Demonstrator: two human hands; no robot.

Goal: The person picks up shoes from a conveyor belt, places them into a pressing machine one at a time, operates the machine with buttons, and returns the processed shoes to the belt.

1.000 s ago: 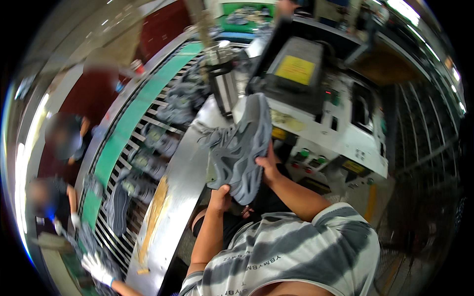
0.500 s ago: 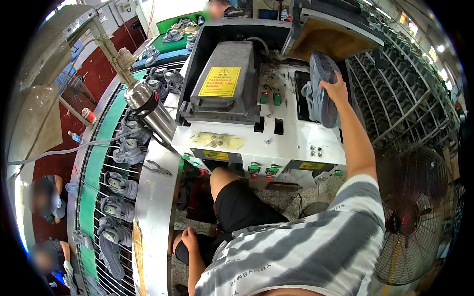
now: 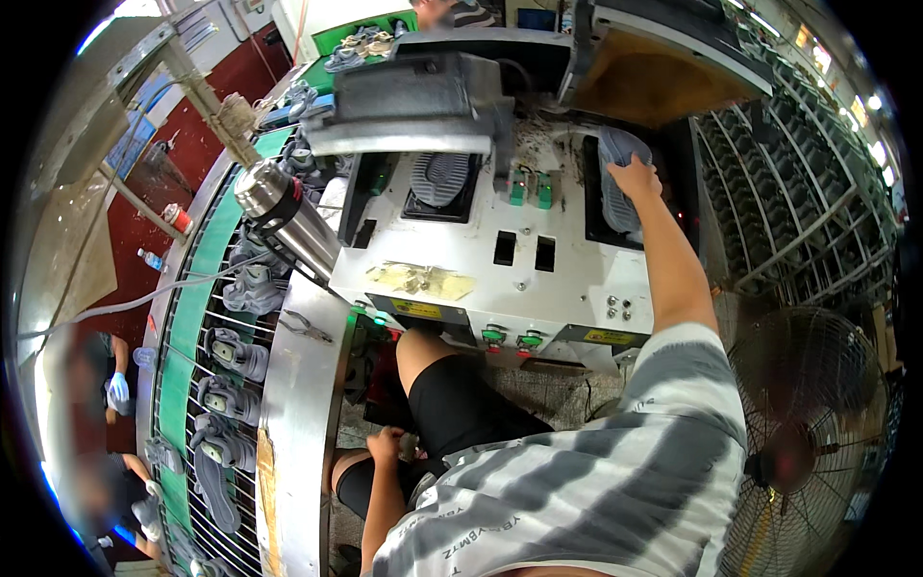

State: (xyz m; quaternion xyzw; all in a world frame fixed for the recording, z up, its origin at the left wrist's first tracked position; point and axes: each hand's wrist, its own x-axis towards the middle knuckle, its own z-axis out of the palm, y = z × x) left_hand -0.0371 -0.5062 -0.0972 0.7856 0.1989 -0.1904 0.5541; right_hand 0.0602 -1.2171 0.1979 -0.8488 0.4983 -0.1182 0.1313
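My right hand (image 3: 635, 179) is closed on a grey shoe (image 3: 615, 149), which lies sole up in the black recess at the machine's right side. Above that recess, the right lid (image 3: 639, 72) stands raised. In the left recess another shoe (image 3: 443, 178) shows its grey ribbed sole, under the lifted, motion-blurred left lid (image 3: 404, 101). Down by my knee, my left hand (image 3: 386, 444) is curled closed; whatever its fingers hold, if anything, I cannot make out.
Left of the white machine (image 3: 433, 252), a steel flask (image 3: 284, 207) and pliers (image 3: 306, 327) sit on a metal ledge. Beyond runs a green conveyor (image 3: 178, 385) with several grey shoes. A large fan (image 3: 793, 452) and a rack (image 3: 798, 183) stand right. Other people work at far left.
The shoe in my right hand has gone down from above the right recess into it. The left lid has swung up, uncovering a second shoe. My left hand has shifted slightly up and right.
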